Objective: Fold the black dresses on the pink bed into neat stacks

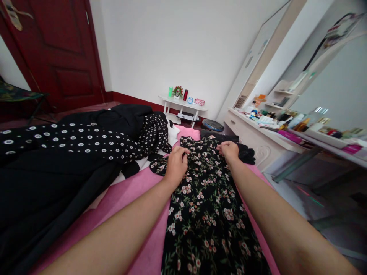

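A black dress with small pink and white flowers lies lengthwise on a pink bed sheet. My left hand pinches the dress fabric near its left shoulder. Near the right shoulder of the dress, my right hand grips the cloth with curled fingers. Both arms stretch out over the bed.
A heap of black and dotted clothes covers the left of the bed. A cluttered white dresser stands on the right. At the far wall a low white table holds small items. A dark red door is at left.
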